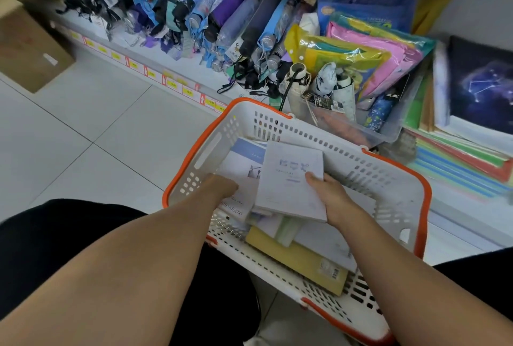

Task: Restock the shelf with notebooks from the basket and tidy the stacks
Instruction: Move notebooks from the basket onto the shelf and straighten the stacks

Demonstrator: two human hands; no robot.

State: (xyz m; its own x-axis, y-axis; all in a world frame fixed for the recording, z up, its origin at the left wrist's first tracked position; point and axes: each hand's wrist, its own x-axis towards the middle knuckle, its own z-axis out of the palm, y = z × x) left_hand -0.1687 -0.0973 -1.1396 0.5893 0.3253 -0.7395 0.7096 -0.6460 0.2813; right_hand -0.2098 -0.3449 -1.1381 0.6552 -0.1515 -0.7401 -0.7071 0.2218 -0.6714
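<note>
A white basket with an orange rim (394, 184) sits in front of me on the floor, holding several notebooks. My right hand (331, 197) grips the right edge of a pale white notebook (288, 184), lifted slightly above the others. My left hand (220, 186) reaches into the basket's left side and rests on a white notebook with dark lettering (238, 204); its fingers are hidden. A yellow notebook (299, 259) lies at the near bottom. On the low shelf to the right stands a stack topped by a dark constellation-cover notebook (483, 85).
The low white shelf (155, 60) carries a row of folded umbrellas (222, 18), a clear tub of umbrellas (344, 123) and coloured plastic pouches (369, 51). Coloured folders (458, 162) lie under the notebook stack. A cardboard box (27, 48) stands at left on the tiled floor (83, 137).
</note>
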